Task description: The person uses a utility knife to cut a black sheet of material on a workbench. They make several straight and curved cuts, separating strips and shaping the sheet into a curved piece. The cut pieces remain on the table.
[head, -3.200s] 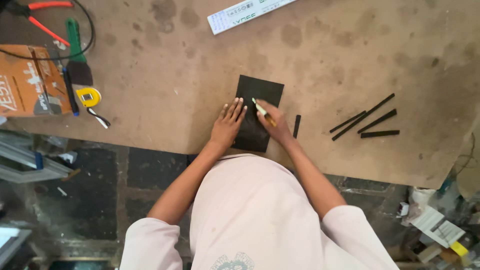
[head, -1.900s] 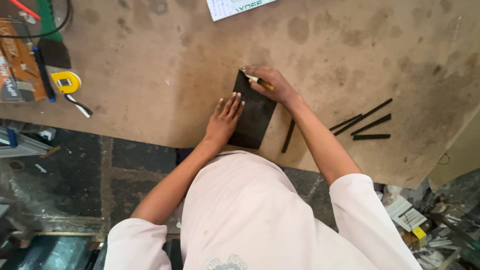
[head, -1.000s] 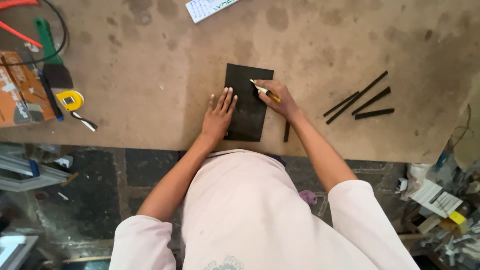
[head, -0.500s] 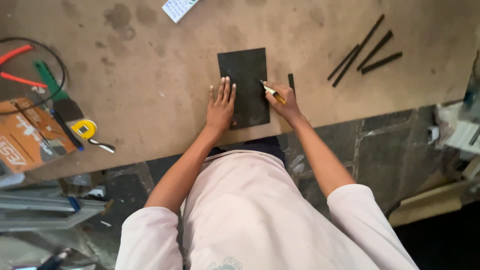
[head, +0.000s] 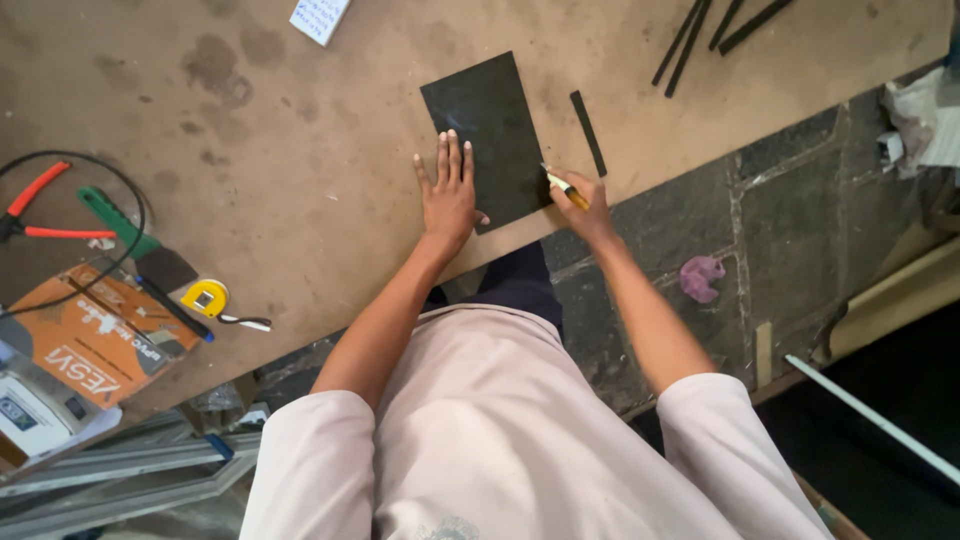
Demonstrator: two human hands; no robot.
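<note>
Brown and stained, the worktable [head: 250, 150] fills the upper part of the view, its near edge running diagonally above a dark stone-tiled floor [head: 780, 200]. On the board, close to that edge, lies a dark rectangular sheet [head: 495, 125], flat and slightly turned. The left hand [head: 450, 195] presses palm-down on the sheet's lower left part, fingers straight and slightly apart, the thumb spread out across the dark surface. The right hand [head: 585, 200] sits at the sheet's lower right corner, its fingers closed around a yellow utility knife [head: 565, 187] whose tip touches the sheet's right edge (whether the blade is cutting in cannot be told). Just beside that edge, apart from the sheet, lies a narrow dark strip [head: 588, 132] running roughly parallel to it. Several more dark strips [head: 700, 35] lie well apart at the top right of the table.

At the far left rest red-handled pliers [head: 40, 210] with a black cable [head: 120, 190] looping round them, a green-handled tool [head: 125, 235], a yellow tape measure [head: 207, 298] and an orange box [head: 95, 335]. A white printed card [head: 320, 18] lies at the top edge. On the floor sits a crumpled pink scrap [head: 702, 277]. The person wears a pale pink short-sleeved shirt [head: 520, 440].
</note>
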